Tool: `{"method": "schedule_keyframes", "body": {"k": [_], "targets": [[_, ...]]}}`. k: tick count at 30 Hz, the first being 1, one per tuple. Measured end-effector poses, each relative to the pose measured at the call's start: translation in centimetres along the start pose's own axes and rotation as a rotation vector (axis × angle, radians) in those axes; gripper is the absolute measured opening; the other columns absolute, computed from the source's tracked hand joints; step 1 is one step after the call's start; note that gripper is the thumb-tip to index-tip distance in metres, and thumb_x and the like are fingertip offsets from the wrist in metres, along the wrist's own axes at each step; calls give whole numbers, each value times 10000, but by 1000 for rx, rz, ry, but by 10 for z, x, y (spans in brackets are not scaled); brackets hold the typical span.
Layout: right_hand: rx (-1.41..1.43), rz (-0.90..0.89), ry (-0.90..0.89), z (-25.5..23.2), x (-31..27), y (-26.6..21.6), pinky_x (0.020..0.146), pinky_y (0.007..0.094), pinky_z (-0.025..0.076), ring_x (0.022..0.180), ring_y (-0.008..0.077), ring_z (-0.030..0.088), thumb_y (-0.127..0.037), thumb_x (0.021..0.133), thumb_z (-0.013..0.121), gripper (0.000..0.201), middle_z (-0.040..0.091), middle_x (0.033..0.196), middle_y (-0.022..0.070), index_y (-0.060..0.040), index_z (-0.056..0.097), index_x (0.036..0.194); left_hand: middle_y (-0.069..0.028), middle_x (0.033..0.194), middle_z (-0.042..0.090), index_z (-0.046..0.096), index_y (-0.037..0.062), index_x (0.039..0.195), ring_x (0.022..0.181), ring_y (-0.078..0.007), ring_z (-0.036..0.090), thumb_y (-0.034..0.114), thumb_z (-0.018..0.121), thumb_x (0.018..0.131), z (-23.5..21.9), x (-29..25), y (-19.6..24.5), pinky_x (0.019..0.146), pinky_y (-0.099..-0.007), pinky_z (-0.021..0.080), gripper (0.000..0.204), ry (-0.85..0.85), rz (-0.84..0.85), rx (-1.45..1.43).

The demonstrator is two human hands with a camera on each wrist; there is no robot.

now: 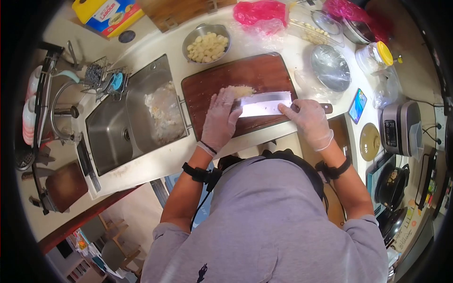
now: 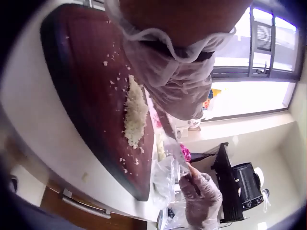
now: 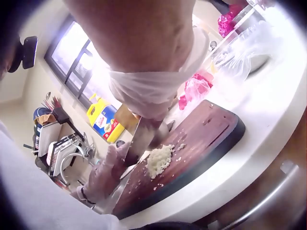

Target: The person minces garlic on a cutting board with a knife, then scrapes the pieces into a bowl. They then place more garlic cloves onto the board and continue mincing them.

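Note:
A cleaver [image 1: 265, 104] with a broad bright blade is above the dark wooden cutting board [image 1: 200, 85]. My gloved right hand [image 1: 311, 120] grips it where blade meets handle, index finger along the blade. At the blade's other end is my gloved left hand [image 1: 221, 118], its fingers extended and its thumb right by the blade's end. In the right wrist view the left hand [image 3: 108, 170] reaches the blade [image 3: 139, 141] from the far side. Finely minced garlic [image 2: 135, 115] lies heaped on the board below the blade, with small bits scattered around.
Behind the board stands a metal bowl [image 1: 226, 45] of peeled garlic cloves. A double sink [image 1: 108, 141] lies left. To the right are a plastic-covered bowl [image 1: 330, 68], a phone [image 1: 358, 106] and a yellow-lidded jar [image 1: 370, 59]. Pink plastic bags [image 1: 259, 16] lie at the back.

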State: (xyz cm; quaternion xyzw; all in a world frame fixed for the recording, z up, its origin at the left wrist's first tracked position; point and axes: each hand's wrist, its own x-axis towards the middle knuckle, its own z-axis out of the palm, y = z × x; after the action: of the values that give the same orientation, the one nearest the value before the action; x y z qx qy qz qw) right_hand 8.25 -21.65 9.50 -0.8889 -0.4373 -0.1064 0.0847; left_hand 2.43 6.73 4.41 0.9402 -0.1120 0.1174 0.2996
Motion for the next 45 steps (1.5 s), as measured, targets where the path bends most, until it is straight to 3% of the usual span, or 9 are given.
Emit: {"method": "schedule_keyframes", "body": {"k": [2, 5, 15, 20, 26, 32, 37, 40, 45], "targets": [[1, 0, 12, 2, -7, -2, 758, 389, 490, 811, 263, 589, -59, 799, 610, 484, 563, 875, 68, -207, 666, 1256, -233, 1346, 560, 504, -6, 1376, 1294, -392, 500, 263, 572, 970, -7, 5, 10, 1160, -473, 338, 492, 80, 21, 8], [14, -23, 28, 5, -6, -7, 730, 381, 493, 786, 249, 581, -68, 807, 602, 476, 556, 859, 63, -201, 666, 1259, -218, 1410, 513, 434, 10, 1438, 1317, -386, 478, 208, 656, 914, -16, 4, 23, 1126, -441, 383, 602, -206, 195, -196], [-13, -78, 29, 3, -4, -18, 723, 371, 491, 766, 238, 574, -89, 812, 606, 445, 525, 846, 65, -196, 659, 1240, -213, 1454, 485, 430, 9, 1454, 1356, -393, 448, 227, 665, 903, -21, 19, 43, 1139, -433, 373, 637, -164, 178, -126], [42, -155, 57, 9, 5, -31, 716, 359, 484, 766, 225, 564, -122, 811, 622, 410, 500, 834, 49, -194, 659, 1214, -223, 1465, 473, 413, -19, 1457, 1351, -395, 459, 205, 667, 917, -17, 20, 52, 1139, -418, 374, 638, -379, 152, -324], [18, -193, 92, 18, 5, -32, 726, 354, 478, 787, 212, 563, -140, 813, 627, 408, 492, 859, 44, -199, 665, 1215, -257, 1447, 475, 398, -45, 1457, 1361, -405, 441, 233, 644, 941, -13, 20, 40, 1139, -436, 374, 636, -159, 96, -186], [57, -190, 65, 27, 4, -32, 744, 363, 483, 812, 214, 569, -136, 809, 633, 435, 516, 910, 47, -197, 665, 1239, -276, 1423, 491, 394, -74, 1448, 1365, -407, 436, 274, 633, 948, -14, 22, 49, 1143, -442, 367, 654, -347, 272, -262], [52, -189, 83, 17, 4, -31, 718, 388, 497, 801, 240, 588, -118, 832, 631, 408, 547, 890, 61, -205, 675, 1229, -270, 1441, 487, 416, -54, 1448, 1356, -389, 467, 285, 608, 971, -21, 31, 31, 1142, -413, 367, 616, -225, 80, -208], [180, -103, -52, 14, -7, -26, 693, 407, 509, 792, 271, 618, -133, 842, 643, 394, 608, 882, 81, -206, 682, 1227, -254, 1422, 508, 449, -22, 1429, 1348, -407, 464, 298, 612, 975, -41, 34, 10, 1122, -415, 387, 579, -67, -38, -339], [549, 703, 38, 12, -26, -38, 640, 358, 515, 681, 261, 633, -165, 945, 630, 309, 654, 815, 86, -117, 658, 1248, -227, 1413, 532, 489, -5, 1410, 1368, -407, 443, 284, 505, 1041, -29, 31, -42, 1143, -431, 355, 469, -25, -225, -324]]}}
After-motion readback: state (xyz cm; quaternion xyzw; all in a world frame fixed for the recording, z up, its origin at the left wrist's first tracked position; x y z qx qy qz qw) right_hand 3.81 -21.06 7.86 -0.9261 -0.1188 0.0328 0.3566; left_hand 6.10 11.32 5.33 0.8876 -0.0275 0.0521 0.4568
